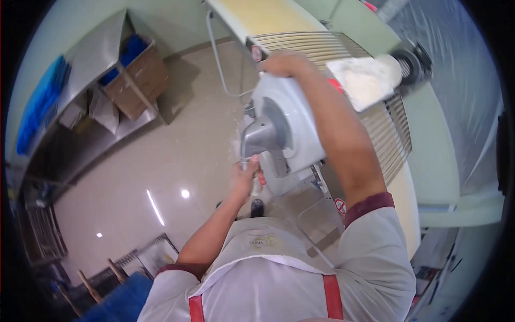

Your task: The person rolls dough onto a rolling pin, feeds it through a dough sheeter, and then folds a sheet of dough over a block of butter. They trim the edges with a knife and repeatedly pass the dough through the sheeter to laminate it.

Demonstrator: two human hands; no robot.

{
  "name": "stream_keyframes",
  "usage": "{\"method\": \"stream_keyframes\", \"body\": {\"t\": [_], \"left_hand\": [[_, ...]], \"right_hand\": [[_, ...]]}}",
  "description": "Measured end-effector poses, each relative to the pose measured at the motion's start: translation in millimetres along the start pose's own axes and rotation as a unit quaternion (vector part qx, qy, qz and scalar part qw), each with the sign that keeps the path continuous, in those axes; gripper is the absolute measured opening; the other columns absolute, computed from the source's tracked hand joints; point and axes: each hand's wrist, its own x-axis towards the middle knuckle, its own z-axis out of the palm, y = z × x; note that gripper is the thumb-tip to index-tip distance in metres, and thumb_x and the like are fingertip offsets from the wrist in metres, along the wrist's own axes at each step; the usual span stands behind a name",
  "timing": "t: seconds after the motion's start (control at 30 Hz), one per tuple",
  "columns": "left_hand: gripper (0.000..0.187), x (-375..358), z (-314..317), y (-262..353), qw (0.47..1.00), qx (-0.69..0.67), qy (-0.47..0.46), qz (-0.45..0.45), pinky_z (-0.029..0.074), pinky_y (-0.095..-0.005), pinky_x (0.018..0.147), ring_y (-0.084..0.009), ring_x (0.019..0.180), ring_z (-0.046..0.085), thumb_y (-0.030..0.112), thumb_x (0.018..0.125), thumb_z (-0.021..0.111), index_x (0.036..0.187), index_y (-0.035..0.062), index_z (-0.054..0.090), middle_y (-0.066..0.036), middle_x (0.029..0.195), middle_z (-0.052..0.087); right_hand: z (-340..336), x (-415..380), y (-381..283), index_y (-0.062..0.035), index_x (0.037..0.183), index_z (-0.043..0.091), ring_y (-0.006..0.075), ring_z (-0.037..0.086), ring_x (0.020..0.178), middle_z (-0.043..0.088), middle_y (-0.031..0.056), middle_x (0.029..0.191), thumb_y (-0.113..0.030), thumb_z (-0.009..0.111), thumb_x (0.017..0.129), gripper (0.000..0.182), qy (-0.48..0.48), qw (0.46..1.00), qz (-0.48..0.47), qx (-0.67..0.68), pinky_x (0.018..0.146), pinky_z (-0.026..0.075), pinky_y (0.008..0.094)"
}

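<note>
Dough-sheeter housing (306,123), white and rounded, stands near the centre of view, slightly toward 1 o'clock; the machine type is judged from its belt and slatted bed. A grey metal lever assembly (262,137) is mounted on its near-left face. The left hand (244,180) is closed around the lower end of this assembly, with a red part (261,177) showing beside the fingers. The right hand (284,63) reaches to the housing's far edge at 12 o'clock, touching or nearly so; its fingertips are hidden, so whether it grips cannot be told.

The step in hand is judged to be handling of the lever while the other hand attends to the far edge. Any shift of the lever calls for a secure left grip, with the right fingers kept off moving parts.

The slatted bed (394,131) lies at 3 o'clock of the housing. A white tray (335,65) holding pale powder (362,90) rests over the bed at 2 o'clock. The belt (263,16) extends toward 11 o'clock. Farther out at 10 o'clock, a cardboard box (140,80) stands by a steel table (88,48). A prohibition sign (340,205) shows at 5 o'clock.
</note>
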Motion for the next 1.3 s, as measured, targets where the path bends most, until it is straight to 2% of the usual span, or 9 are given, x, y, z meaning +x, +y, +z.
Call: {"method": "stream_keyframes", "body": {"t": [0.1, 0.2, 0.4, 0.53, 0.6, 0.73, 0.83, 0.97, 1.3], "left_hand": [[0.047, 2.6, 4.5, 5.3, 1.000, 0.023, -0.009, 0.001, 0.045, -0.0294, 0.044, -0.0138, 0.047, 0.055, 0.049, 0.086, 0.062, 0.073, 0.0045, 0.055, -0.005, 0.058, 0.054], [0.050, 2.1, 3.9, 10.1, 0.999, 0.046, -0.007, 0.003, 0.044, -0.0294, 0.045, -0.0134, 0.047, 0.055, 0.051, 0.085, 0.063, 0.070, 0.0039, 0.055, -0.005, 0.056, 0.055], [0.049, 6.4, -2.8, 11.2, 0.994, 0.103, -0.021, 0.036, 0.045, -0.0301, 0.050, -0.0126, 0.049, 0.055, 0.050, 0.084, 0.065, 0.072, 0.0031, 0.059, -0.005, 0.055, 0.056], [0.046, 43.6, -30.5, -7.4, 0.974, 0.178, -0.108, 0.089, 0.046, -0.0300, 0.055, -0.0113, 0.056, 0.058, 0.047, 0.083, 0.067, 0.084, 0.0020, 0.063, -0.004, 0.061, 0.060], [0.043, 38.2, -28.6, -1.6, 0.981, 0.110, -0.113, 0.109, 0.047, -0.0299, 0.057, -0.0114, 0.058, 0.059, 0.044, 0.083, 0.068, 0.092, 0.0019, 0.063, -0.004, 0.066, 0.062], [0.041, 45.9, -33.4, -19.6, 0.979, 0.111, -0.085, 0.148, 0.048, -0.0299, 0.060, -0.0122, 0.061, 0.060, 0.038, 0.083, 0.069, 0.102, 0.0019, 0.062, -0.005, 0.075, 0.064], [0.039, 30.7, -24.0, 6.4, 0.986, 0.126, -0.049, 0.094, 0.048, -0.0292, 0.061, -0.0131, 0.062, 0.060, 0.037, 0.081, 0.070, 0.099, 0.0023, 0.063, -0.006, 0.074, 0.064], [0.042, 32.1, -11.6, 6.4, 0.978, 0.175, 0.045, 0.106, 0.049, -0.0301, 0.056, -0.0141, 0.056, 0.058, 0.039, 0.079, 0.072, 0.094, 0.0016, 0.061, -0.007, 0.071, 0.061], [0.042, 30.3, 5.4, 5.3, 0.968, 0.155, 0.113, 0.161, 0.049, -0.0309, 0.049, -0.0173, 0.052, 0.057, 0.041, 0.078, 0.073, 0.077, 0.0023, 0.056, -0.006, 0.059, 0.054]], "right_hand": [[-2.6, 31.2, 13.3, -0.0071, 0.110, 0.065, 0.0303, 0.061, 0.103, 0.061, 0.0198, 0.118, -0.046, 0.053, 0.079, 0.052, -0.077, 0.997, -0.007, 0.031, 0.089, 0.044, 0.0416], [-11.9, 18.9, 3.4, -0.0059, 0.106, 0.066, 0.0280, 0.061, 0.096, 0.063, 0.0193, 0.111, -0.042, 0.053, 0.077, 0.048, -0.087, 0.993, 0.053, 0.052, 0.085, 0.045, 0.0403], [-3.4, 34.9, 12.2, -0.0018, 0.093, 0.067, 0.0273, 0.060, 0.086, 0.066, 0.0172, 0.099, -0.040, 0.053, 0.076, 0.045, -0.064, 0.995, 0.066, 0.027, 0.077, 0.044, 0.0398], [1.1, 42.3, 18.3, -0.0034, 0.099, 0.067, 0.0304, 0.061, 0.095, 0.065, 0.0183, 0.107, -0.045, 0.054, 0.076, 0.050, -0.012, 0.998, 0.068, 0.010, 0.085, 0.044, 0.0407], [-3.0, 25.7, 3.9, -0.0033, 0.110, 0.065, 0.0346, 0.059, 0.107, 0.061, 0.0199, 0.118, -0.048, 0.053, 0.077, 0.057, 0.031, 0.994, 0.099, 0.022, 0.092, 0.043, 0.0442], [-1.2, -20.8, -13.0, -0.0079, 0.110, 0.066, 0.0335, 0.058, 0.110, 0.061, 0.0184, 0.118, -0.046, 0.062, 0.074, 0.053, 0.074, 0.996, -0.029, 0.041, 0.097, 0.041, 0.0434], [29.9, -57.3, -5.4, -0.0105, 0.125, 0.056, 0.0333, 0.044, 0.126, 0.052, 0.0214, 0.130, -0.039, 0.070, 0.071, 0.062, 0.203, 0.965, -0.155, -0.061, 0.107, 0.031, 0.0421], [48.2, -109.8, 4.5, -0.0085, 0.133, 0.047, 0.0346, 0.030, 0.136, 0.034, 0.0204, 0.145, -0.032, 0.067, 0.075, 0.066, 0.273, 0.944, -0.176, -0.056, 0.113, 0.021, 0.0455], [85.6, -212.7, 54.5, -0.0062, 0.129, 0.050, 0.0315, 0.038, 0.130, 0.041, 0.0164, 0.140, -0.030, 0.056, 0.086, 0.049, 0.381, 0.901, -0.165, 0.125, 0.109, 0.023, 0.0473]]}}
